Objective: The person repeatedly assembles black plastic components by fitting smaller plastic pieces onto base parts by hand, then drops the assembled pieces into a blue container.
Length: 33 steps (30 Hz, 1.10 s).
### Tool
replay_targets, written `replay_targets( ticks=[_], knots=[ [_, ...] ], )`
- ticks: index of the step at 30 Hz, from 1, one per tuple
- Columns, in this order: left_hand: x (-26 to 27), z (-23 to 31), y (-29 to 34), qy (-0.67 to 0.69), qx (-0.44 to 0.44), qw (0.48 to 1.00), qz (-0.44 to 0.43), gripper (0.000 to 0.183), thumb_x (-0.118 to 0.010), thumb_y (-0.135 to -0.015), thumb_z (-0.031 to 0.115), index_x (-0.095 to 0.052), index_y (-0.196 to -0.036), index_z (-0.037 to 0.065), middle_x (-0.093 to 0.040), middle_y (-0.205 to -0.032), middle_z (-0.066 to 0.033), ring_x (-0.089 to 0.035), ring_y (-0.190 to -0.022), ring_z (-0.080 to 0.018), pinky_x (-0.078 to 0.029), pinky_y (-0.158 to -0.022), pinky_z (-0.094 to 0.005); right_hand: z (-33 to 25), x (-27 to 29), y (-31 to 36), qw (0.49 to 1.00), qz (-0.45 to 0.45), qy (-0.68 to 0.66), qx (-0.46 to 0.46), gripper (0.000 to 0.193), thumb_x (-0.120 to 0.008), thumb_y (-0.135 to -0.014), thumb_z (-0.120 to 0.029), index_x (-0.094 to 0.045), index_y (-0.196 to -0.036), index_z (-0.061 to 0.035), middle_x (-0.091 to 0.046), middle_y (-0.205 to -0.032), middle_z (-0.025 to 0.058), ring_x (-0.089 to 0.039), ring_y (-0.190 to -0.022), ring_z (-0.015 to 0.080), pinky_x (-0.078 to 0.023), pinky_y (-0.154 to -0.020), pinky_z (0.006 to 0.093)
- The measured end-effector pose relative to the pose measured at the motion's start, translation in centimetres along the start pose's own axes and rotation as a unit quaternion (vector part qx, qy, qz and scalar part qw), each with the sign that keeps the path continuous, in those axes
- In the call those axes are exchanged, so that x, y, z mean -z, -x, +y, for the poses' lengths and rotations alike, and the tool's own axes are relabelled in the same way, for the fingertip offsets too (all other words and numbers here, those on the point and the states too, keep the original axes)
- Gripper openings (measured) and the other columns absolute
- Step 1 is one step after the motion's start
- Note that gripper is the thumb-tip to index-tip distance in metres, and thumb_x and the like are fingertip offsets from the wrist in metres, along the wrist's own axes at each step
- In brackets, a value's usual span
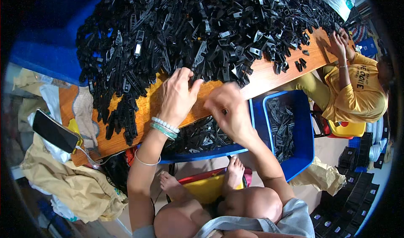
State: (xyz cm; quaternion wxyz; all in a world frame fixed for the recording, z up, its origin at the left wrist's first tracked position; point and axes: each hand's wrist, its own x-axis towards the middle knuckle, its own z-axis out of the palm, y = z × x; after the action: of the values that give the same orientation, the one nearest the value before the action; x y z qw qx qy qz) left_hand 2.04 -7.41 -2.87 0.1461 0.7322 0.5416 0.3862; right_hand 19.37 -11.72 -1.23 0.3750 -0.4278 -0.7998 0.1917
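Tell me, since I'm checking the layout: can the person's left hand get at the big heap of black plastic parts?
Probably yes: the left hand already lies at the heap of black plastic parts, nothing between them.

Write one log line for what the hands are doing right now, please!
left hand flat on wooden table, touching black plastic parts pile | right hand blurred, grip unclear | blue bin beside
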Motion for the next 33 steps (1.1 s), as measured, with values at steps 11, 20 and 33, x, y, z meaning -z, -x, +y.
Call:
replay_targets(
  ticks=[11,20,33],
  knots=[
    [3.4,0.3,4.3,-0.034,0.001,0.999,0.041,0.019,-0.068,-0.079,-0.001,-0.06,-0.096,-0.001,-0.057,-0.092,-0.0137,-0.058,-0.082,-0.0276,-0.048,-0.075,-0.0368,3.8,-1.0,-4.4,0.973,0.14,0.151,-0.101,0.019,-0.07,-0.078,-0.008,-0.067,-0.097,-0.0053,-0.062,-0.091,0.0107,-0.055,-0.092,0.0291,-0.038,-0.078,0.0406],
    [7.9,1.8,5.0,-0.298,-0.094,0.949,0.034,0.031,-0.064,-0.076,-0.002,-0.062,-0.108,-0.001,-0.056,-0.102,-0.0153,-0.056,-0.096,-0.0302,-0.045,-0.078,-0.0394,1.9,-0.8,-2.7,0.978,0.156,0.125,0.06,0.024,-0.072,-0.073,-0.004,-0.064,-0.096,-0.0058,-0.057,-0.088,0.0087,-0.054,-0.083,0.0284,-0.04,-0.07,0.0391],
    [5.8,-0.5,6.4,-0.093,-0.07,0.993,-0.017,0.035,-0.067,-0.08,-0.001,-0.061,-0.114,-0.003,-0.061,-0.113,-0.0172,-0.057,-0.104,-0.0344,-0.047,-0.09,-0.0424,-0.1,-4.2,-0.7,0.991,0.076,0.104,-0.027,0.035,-0.074,-0.074,-0.008,-0.065,-0.108,-0.0044,-0.057,-0.103,0.0125,-0.053,-0.093,0.0297,-0.042,-0.08,0.0393]
  ],
)
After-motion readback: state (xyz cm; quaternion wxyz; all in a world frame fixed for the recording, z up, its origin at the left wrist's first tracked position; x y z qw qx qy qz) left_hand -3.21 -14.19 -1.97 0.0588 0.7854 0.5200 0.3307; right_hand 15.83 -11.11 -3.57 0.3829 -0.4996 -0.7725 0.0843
